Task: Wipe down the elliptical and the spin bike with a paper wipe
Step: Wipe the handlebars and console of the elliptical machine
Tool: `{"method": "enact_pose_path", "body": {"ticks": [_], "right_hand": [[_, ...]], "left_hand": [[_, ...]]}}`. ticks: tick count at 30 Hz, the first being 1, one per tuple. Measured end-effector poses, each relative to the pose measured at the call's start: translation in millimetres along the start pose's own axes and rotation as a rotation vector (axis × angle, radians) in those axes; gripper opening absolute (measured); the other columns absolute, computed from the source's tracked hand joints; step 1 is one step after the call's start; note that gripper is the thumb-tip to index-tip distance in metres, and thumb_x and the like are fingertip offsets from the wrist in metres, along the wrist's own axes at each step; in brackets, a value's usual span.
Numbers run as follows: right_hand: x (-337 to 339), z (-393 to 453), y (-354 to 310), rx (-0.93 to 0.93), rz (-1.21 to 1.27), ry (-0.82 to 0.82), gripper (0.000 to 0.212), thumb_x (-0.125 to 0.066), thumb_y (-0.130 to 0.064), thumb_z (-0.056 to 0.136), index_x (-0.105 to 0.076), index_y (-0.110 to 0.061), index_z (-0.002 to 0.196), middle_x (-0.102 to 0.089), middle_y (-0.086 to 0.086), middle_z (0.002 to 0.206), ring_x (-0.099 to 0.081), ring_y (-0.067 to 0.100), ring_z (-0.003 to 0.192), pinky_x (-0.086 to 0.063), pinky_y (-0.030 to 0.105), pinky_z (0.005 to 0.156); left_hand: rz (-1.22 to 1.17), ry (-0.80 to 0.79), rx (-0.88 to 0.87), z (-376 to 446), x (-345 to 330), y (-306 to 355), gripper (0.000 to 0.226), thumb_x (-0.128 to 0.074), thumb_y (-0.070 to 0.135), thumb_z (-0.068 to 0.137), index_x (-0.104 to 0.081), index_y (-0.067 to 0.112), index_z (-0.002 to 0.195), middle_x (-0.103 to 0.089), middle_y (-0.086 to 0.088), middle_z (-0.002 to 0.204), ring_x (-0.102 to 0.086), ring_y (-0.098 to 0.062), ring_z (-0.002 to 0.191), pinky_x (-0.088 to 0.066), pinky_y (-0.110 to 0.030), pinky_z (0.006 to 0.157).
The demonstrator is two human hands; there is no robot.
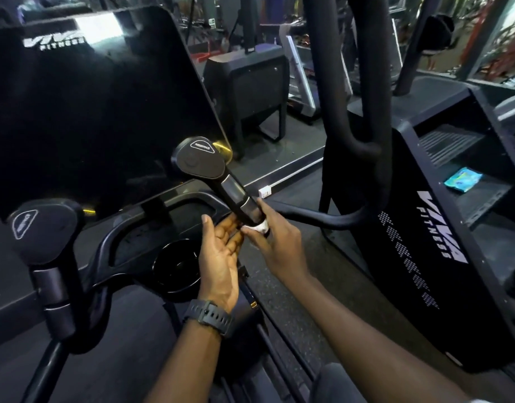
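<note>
right now we are on the elliptical's inner right grip (235, 196), the short post with the resistance pad on top, and we judge this the handle stage of the elliptical, with the spin bike not yet in sight. our right hand (275, 242) pinches the wipe (259, 227), a small white wad pressed against the lower end of the grip, fingers curled round it. our left hand (221, 257) lies with fingers straight and apart, palm up, tips touching the grip from the other side as if to steady it. next, as we read it, the wipe needs to be drawn up the post toward the pad, turning round it so the far side is covered, then over to the left grip (41, 228). around us stand the dark console (90, 106), the cup holder (177, 266) just under our hands, and the long moving arm (352, 126) curving close behind the right hand; that arm crowds the wrist. to the right a stair machine (442, 257) carries a blue packet (462, 179) on a step, well apart from us.
</note>
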State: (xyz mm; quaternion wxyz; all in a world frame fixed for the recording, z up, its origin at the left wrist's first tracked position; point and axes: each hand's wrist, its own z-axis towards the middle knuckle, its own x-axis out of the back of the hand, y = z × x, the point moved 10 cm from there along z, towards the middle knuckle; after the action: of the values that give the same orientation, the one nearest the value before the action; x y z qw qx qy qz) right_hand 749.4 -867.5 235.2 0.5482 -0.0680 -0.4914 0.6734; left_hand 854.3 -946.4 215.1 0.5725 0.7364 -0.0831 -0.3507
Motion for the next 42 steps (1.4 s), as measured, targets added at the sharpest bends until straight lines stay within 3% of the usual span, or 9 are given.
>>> {"method": "enact_pose_path", "body": {"ticks": [7, 10, 17, 21, 24, 30, 36, 40, 42], "right_hand": [[-25, -6, 45, -0.160, 0.075, -0.005, 0.050, -0.075, -0.033, 0.082, -0.059, -0.018, 0.127, -0.072, 0.004, 0.103, -0.069, 0.019, 0.092, -0.056, 0.035, 0.078], [-34, -6, 59, -0.256, 0.139, -0.022, 0.044, -0.073, -0.038, 0.081, -0.058, -0.028, 0.121, -0.072, 0.002, 0.101, -0.068, 0.021, 0.094, -0.055, 0.040, 0.077], [-5, -20, 41, -0.099, 0.166, 0.073, 0.049, -0.072, -0.036, 0.085, -0.055, -0.029, 0.130, -0.068, -0.010, 0.117, -0.064, 0.003, 0.106, -0.051, 0.020, 0.087], [-30, -17, 60, -0.204, 0.210, -0.083, 0.047, -0.066, -0.040, 0.084, -0.052, -0.039, 0.129, -0.070, -0.009, 0.109, -0.066, 0.005, 0.098, -0.054, 0.029, 0.084], [-49, -4, 72, -0.248, 0.144, -0.228, 0.046, -0.071, -0.025, 0.083, -0.056, -0.032, 0.126, -0.070, -0.002, 0.109, -0.066, 0.013, 0.099, -0.056, 0.039, 0.086], [-13, -15, 47, -0.072, 0.247, -0.055, 0.050, -0.074, -0.007, 0.080, -0.059, -0.019, 0.127, -0.065, -0.015, 0.109, -0.061, -0.006, 0.099, -0.046, 0.011, 0.084], [-62, 6, 72, -0.271, 0.340, -0.227, 0.040, -0.076, -0.014, 0.080, -0.064, -0.020, 0.118, -0.069, -0.007, 0.109, -0.063, 0.004, 0.101, -0.052, 0.020, 0.085], [-80, 5, 81, -0.386, 0.458, -0.121, 0.028, -0.070, -0.004, 0.082, -0.067, -0.010, 0.109, -0.071, 0.002, 0.103, -0.065, 0.006, 0.093, -0.049, 0.018, 0.071], [-76, -3, 78, -0.431, 0.505, -0.078, 0.028, -0.070, -0.009, 0.081, -0.067, -0.017, 0.107, -0.072, -0.001, 0.101, -0.067, 0.008, 0.092, -0.055, 0.026, 0.074]], "left_hand": [[0.080, 0.040, 0.000, 8, 2, -25, 0.066, -0.026, 0.057, 0.100, -0.067, 0.008, 0.115, -0.073, -0.005, 0.113, -0.063, -0.017, 0.117, -0.039, -0.035, 0.111], [0.118, 0.058, -0.044, 10, -3, -26, 0.059, -0.024, 0.050, 0.103, -0.069, 0.013, 0.102, -0.075, 0.004, 0.096, -0.065, -0.011, 0.103, -0.044, -0.028, 0.099], [0.202, 0.047, -0.124, 1, -14, -19, 0.058, -0.021, 0.046, 0.105, -0.069, 0.014, 0.105, -0.076, 0.009, 0.097, -0.068, 0.002, 0.095, -0.048, -0.007, 0.074], [0.208, 0.074, -0.140, -2, -10, -20, 0.060, -0.028, 0.061, 0.094, -0.072, 0.020, 0.102, -0.075, 0.007, 0.105, -0.066, -0.002, 0.105, -0.043, -0.016, 0.086], [0.234, 0.096, -0.102, 0, -4, -24, 0.069, -0.028, 0.070, 0.082, -0.071, 0.022, 0.108, -0.073, 0.007, 0.113, -0.063, -0.003, 0.113, -0.038, -0.023, 0.093], [0.282, 0.062, -0.090, 0, -5, -20, 0.071, -0.026, 0.070, 0.083, -0.072, 0.022, 0.104, -0.074, 0.007, 0.109, -0.064, -0.001, 0.110, -0.037, -0.023, 0.092], [0.407, 0.020, -0.155, 5, -3, -9, 0.074, -0.027, 0.067, 0.094, -0.073, 0.010, 0.107, -0.075, -0.002, 0.109, -0.066, -0.012, 0.112, -0.043, -0.027, 0.099], [0.498, -0.052, -0.175, 5, -4, -2, 0.079, -0.029, 0.074, 0.086, -0.072, 0.013, 0.112, -0.073, 0.000, 0.114, -0.064, -0.010, 0.115, -0.043, -0.027, 0.100], [0.526, -0.130, -0.160, 3, -7, -3, 0.075, -0.027, 0.072, 0.087, -0.072, 0.019, 0.114, -0.072, 0.005, 0.118, -0.060, -0.005, 0.120, -0.040, -0.026, 0.102]]}}
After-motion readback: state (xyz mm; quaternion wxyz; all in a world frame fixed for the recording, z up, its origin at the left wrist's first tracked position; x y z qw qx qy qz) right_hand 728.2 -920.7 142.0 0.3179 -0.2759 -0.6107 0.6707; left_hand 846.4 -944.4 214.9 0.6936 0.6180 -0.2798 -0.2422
